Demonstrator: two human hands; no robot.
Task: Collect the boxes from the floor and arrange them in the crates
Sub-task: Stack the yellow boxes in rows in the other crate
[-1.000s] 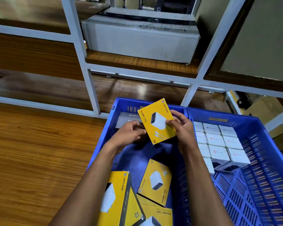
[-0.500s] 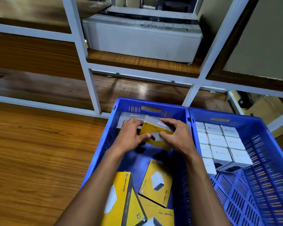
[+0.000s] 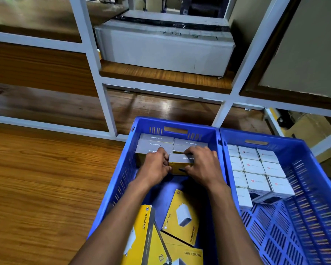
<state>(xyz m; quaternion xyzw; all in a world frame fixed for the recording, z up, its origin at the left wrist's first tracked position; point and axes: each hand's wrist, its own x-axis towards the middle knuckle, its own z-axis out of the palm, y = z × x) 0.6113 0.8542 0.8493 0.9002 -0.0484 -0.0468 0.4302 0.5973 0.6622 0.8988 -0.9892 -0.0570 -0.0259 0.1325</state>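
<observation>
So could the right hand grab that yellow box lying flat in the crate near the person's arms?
Probably yes. The flat yellow box lies face up between the forearms with nothing on top of it. But the right hand is busy now, gripping the standing box with the left hand, so it must let go first.

Blue crate (image 3: 214, 131) slotted plastic; yellow boxes (image 3: 182, 217) printed card, slight sheen; floor (image 3: 46, 178) glossy wood; rack (image 3: 92, 54) painted metal.

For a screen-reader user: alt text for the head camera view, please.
Both hands, left hand and right hand, grip a yellow box standing on edge in the left blue crate, beside rows of grey-topped boxes. The right crate holds white boxes.
</observation>
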